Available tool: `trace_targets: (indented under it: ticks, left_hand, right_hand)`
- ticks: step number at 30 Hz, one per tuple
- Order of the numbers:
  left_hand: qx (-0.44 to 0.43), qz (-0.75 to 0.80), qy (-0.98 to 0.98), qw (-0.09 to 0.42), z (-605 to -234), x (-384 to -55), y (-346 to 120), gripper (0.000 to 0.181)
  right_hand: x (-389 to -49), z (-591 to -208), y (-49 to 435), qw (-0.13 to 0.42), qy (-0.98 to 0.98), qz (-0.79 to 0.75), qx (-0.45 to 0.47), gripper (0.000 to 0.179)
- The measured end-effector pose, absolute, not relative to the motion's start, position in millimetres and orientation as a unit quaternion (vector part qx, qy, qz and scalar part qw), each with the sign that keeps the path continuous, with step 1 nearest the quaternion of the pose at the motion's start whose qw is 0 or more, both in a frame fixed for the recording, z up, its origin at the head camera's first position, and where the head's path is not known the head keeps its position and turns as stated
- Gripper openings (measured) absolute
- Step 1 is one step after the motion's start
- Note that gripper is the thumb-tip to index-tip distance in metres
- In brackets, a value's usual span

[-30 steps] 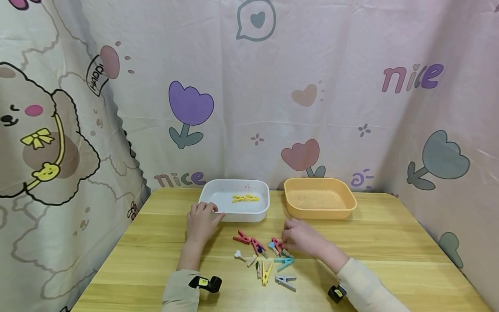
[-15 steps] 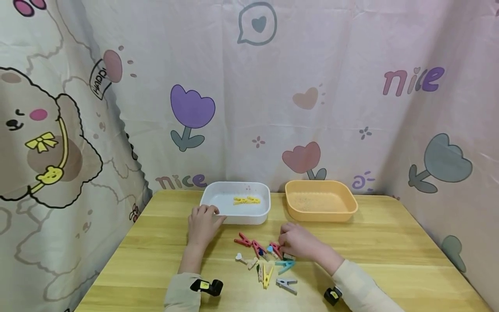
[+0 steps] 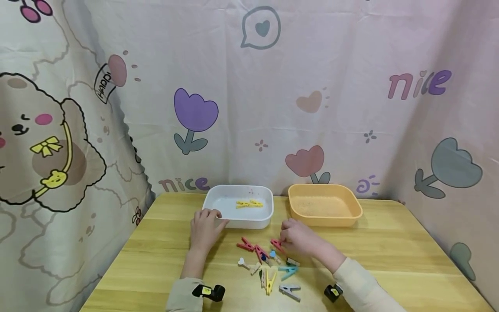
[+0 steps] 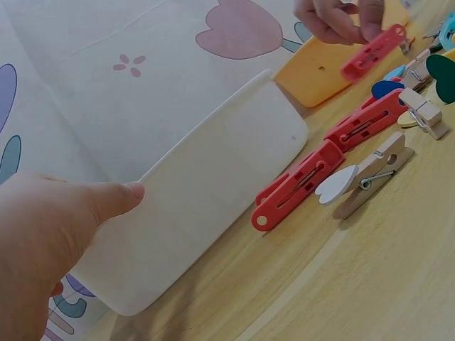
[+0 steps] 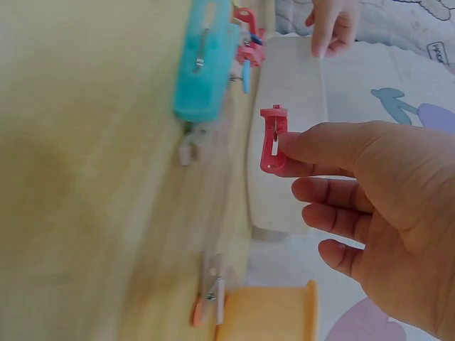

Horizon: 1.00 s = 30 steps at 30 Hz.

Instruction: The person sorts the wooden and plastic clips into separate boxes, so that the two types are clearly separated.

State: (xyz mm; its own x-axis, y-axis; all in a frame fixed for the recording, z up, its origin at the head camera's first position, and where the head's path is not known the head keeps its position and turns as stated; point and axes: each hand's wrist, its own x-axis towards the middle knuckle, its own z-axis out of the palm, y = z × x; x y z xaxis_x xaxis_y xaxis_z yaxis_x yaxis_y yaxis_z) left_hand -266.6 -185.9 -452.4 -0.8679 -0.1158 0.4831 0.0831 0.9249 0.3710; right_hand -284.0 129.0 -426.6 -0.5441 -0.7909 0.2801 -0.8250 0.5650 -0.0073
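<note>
In the head view, a white rectangular plastic tray with rounded corners [image 3: 245, 224] holds yellow plastic clothespins [image 3: 243, 203] lying toward the right of its floor. The left hand [image 3: 203, 229] grips its near left corner, fingers curled over the rim and thumb along the front edge. Well to the right of that hand, an orange rectangular plastic tray [image 3: 326, 221] stands beside the white one, its floor faintly speckled. The right hand [image 3: 301, 237] pinches a red plastic clothespin [image 3: 277, 245] in front of the trays, above a loose cluster of coloured and wooden clothespins [image 3: 270, 282] on the wood-grain table [image 3: 148, 247]. The printed fabric backdrop [image 3: 249, 108] reads "nice" at upper right and again at lower left. Black wrist cameras [image 3: 215, 294] bear yellow labels too small to read.

In the left wrist view, the left thumb presses the white tray's rim; the other fingers are mostly hidden. Two red clothespins [image 4: 298, 186] lie end to end beside the wall, near a wooden clothespin with a white heart [image 4: 366, 177].

In the right wrist view, thumb and forefinger clasp the red clothespin, which shows against the white tray's outer wall; the remaining fingers are bent. A teal plastic clothespin [image 5: 202, 78] is nearby.
</note>
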Motion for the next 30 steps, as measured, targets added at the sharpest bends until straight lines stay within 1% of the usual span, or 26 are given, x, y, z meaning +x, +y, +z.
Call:
trace_targets:
  ticks: [6, 14, 18, 21, 30]
  left_hand:
    - [0.008, -0.196, -0.946, 0.26, -451.9, -267.7, -185.5, 0.03]
    - [0.009, -0.201, -0.946, 0.255, -451.6, -265.5, -183.7, 0.03]
    - [0.008, -0.204, -0.943, 0.264, -453.4, -265.4, -183.5, 0.03]
    - [0.005, -0.2, -0.942, 0.269, -454.9, -265.4, -184.0, 0.03]
    - [0.001, -0.198, -0.941, 0.275, -455.1, -267.1, -184.8, 0.03]
  right_hand:
    - [-290.8, -413.3, 124.3, 0.147, -0.872, 0.068, 0.463, 0.014]
    - [-302.3, -395.7, 116.6, 0.175, -0.859, 0.082, 0.475, 0.015]
    - [-310.8, -388.4, 109.2, 0.202, -0.848, 0.086, 0.483, 0.017]
    - [-318.0, -383.2, 103.8, 0.211, -0.845, 0.085, 0.484, 0.016]
    - [-349.6, -371.8, 80.6, 0.19, -0.856, 0.095, 0.472, 0.009]
